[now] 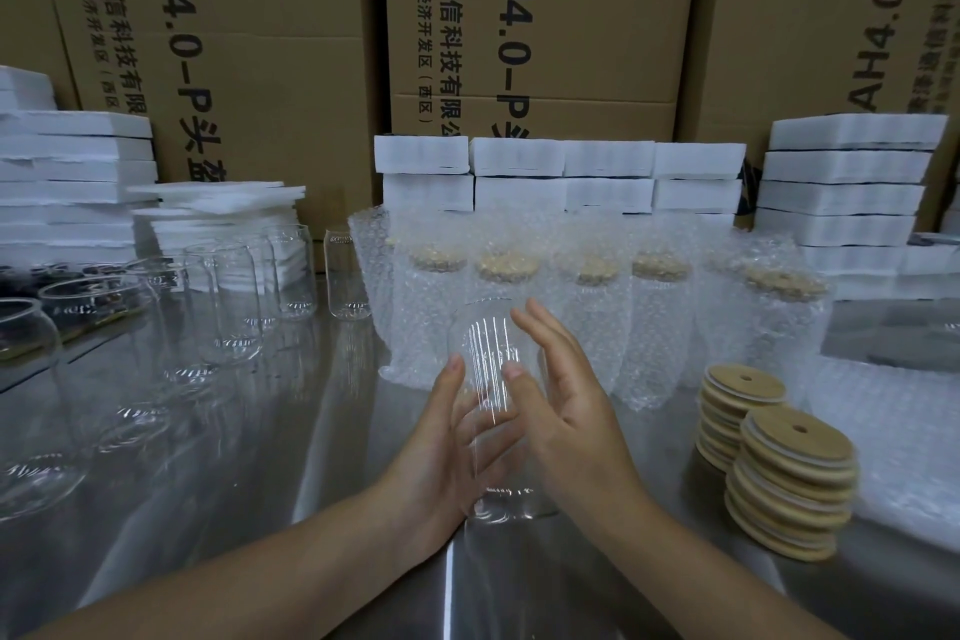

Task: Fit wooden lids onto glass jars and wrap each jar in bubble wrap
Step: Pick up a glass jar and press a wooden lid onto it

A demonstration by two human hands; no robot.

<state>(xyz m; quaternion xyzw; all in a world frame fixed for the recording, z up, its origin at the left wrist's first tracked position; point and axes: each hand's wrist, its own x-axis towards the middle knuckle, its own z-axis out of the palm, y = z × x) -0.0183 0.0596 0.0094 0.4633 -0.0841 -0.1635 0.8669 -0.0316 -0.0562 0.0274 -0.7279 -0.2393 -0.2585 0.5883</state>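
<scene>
Left hand (447,437) and right hand (566,411) are held flat, fingers straight and uncurled, palms turned inward on either side of a clear, lidless glass jar (493,369). Nothing is gripped. The jar is only steadied between the palms: the left palm seems to touch the wall, while right-hand contact cannot be made out for certain.

The jar is stood upright on the reflective stainless-steel tabletop (260,473), close to the body. This is judged to be the working spot, where a lid can be pressed on from above.

- 3 o'clock of the jar: two stacks of round pale wooden lids (795,478), each lid pierced by a small hole. They are probably kept there for a short reach by the right hand.
- Farther out at 3 o'clock: flat sheets of clear bubble wrap (893,431) are laid ready for the wrapping step.
- 12 o'clock: a row of wrapped jars (587,317), lids on, is stood upright just behind and kept out of the working spot.
- 9 to 10 o'clock: bare glass jars (228,307) are grouped, not yet lidded.
- Far 12 o'clock: stacked white foam blocks (561,172) are seen, with printed brown cardboard cartons (260,42) behind them.
</scene>
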